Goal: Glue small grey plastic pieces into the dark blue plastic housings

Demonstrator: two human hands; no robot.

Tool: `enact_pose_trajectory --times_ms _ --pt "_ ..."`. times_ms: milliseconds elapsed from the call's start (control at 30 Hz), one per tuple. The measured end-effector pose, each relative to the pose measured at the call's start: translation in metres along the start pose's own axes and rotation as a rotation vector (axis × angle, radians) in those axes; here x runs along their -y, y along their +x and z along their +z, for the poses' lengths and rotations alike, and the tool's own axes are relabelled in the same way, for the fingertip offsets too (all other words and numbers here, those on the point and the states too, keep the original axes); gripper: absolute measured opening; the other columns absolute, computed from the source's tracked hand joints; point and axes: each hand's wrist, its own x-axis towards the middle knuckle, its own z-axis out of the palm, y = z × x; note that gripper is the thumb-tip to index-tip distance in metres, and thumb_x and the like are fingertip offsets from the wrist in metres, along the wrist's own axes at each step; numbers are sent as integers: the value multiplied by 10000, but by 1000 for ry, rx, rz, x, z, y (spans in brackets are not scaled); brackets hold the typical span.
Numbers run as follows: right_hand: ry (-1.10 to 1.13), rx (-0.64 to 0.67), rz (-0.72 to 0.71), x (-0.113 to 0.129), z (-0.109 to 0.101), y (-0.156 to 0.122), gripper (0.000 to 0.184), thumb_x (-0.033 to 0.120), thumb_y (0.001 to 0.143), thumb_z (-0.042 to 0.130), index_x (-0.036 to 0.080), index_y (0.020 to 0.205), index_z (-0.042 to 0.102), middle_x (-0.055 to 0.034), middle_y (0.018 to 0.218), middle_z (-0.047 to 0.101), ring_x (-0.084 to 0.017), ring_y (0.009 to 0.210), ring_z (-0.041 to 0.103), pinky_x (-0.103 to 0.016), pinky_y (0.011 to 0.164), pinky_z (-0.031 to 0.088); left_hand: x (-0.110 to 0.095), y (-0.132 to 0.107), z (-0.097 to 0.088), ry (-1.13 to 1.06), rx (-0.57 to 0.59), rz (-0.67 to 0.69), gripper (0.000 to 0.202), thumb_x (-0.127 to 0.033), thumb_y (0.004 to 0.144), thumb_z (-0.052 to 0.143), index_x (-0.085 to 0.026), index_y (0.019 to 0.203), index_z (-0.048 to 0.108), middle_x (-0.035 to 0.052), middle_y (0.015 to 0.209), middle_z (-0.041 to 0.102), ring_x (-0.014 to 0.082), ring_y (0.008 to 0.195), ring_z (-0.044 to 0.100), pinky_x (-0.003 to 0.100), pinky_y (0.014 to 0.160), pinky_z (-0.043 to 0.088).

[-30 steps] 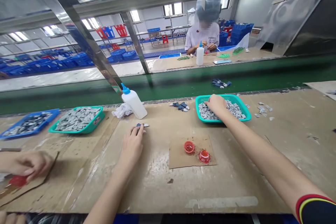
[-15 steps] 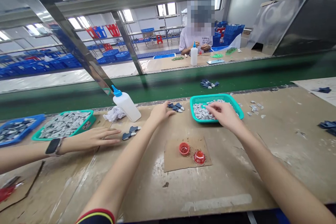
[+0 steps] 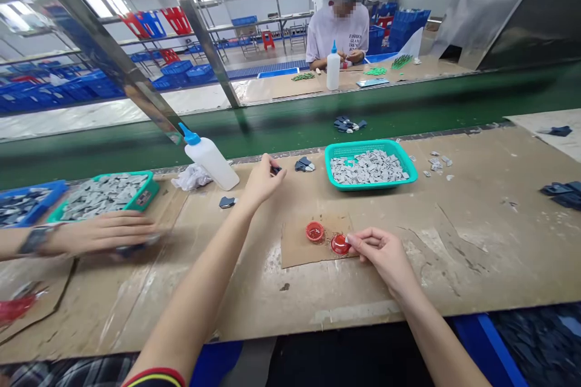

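Observation:
My left hand (image 3: 263,182) is closed on a small dark blue piece (image 3: 275,170), partly hidden by the fingers. Beside it lies another dark blue piece with a pale grey end (image 3: 304,164). Thumb and fingers of my right hand (image 3: 381,257) pinch a small grey piece (image 3: 348,240) at the edge of a red dish (image 3: 340,244) that holds glossy liquid. A second red cup (image 3: 315,231) stands just left of it, both on a cardboard square (image 3: 295,251). Behind them is a green basket (image 3: 372,185) full of small grey pieces (image 3: 370,166).
A white squeeze bottle (image 3: 212,163) leans beside crumpled tissue (image 3: 193,177). At left a co-worker's hand (image 3: 109,233) slides over the table near another green basket (image 3: 147,190). Beyond the green belt (image 3: 281,124) sits a person (image 3: 338,30). Dark pieces (image 3: 349,124) lie on the belt.
My right hand has moved from the green basket to the red dish with a grey piece. My left hand has lifted a dark blue piece. The co-worker's hand has drawn back left.

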Motion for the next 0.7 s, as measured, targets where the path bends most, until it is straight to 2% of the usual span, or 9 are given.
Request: enact_pose_trajectory --times_ms 100,233,300,433,533,600,700 --pt "-37 2 -19 -2 1 1 345 473 677 781 147 717 678 -78 633 706 -158 597 611 -228 500 413 -10 -34 -10 -266 13 -34 171 -283 817 519 -218 912 392 66 869 695 184 749 665 354 730 522" --pt "-78 -2 -41 -4 2 1 342 476 691 770 148 719 679 -80 640 707 -163 602 616 -228 489 397 -21 -79 -19 -943 101 -204 219 -155 763 622 -165 932 483 144 1063 701 171 873 684 317 857 518" --pt "-89 1 -36 -4 2 1 342 479 699 762 148 726 683 -84 646 709 -174 618 628 -233 492 399 -23 -98 -20 -1112 113 -282 229 -111 754 649 -128 961 553 162 1143 677 176 946 676 273 875 516" --pt "-94 10 -34 -3 2 0 336 479 699 761 153 730 685 -85 654 711 -193 631 635 -251 495 396 -20 -125 -13 -1170 84 -364 190 -160 809 646 -91 987 652 153 1233 633 172 1009 655 208 866 518" --pt "-89 13 -39 -2 1 0 327 473 699 764 158 740 685 -82 664 710 -196 636 628 -257 499 385 -17 -140 -4 -1179 46 -409 193 -225 816 671 -121 978 680 113 1187 651 168 966 662 235 870 519" --pt "-70 12 -33 0 -2 0 325 474 706 761 162 749 681 -83 685 714 -196 647 629 -255 499 375 -16 -149 3 -1168 5 -387 198 -243 798 698 -141 969 689 81 1089 676 168 972 653 257 898 504" --pt "-33 16 -22 10 -4 -5 305 469 727 749 175 746 671 -64 685 713 -176 634 622 -246 500 366 -18 -160 18 -1082 -70 -288 199 -224 755 744 -171 942 701 36 974 691 142 965 637 232 905 478"
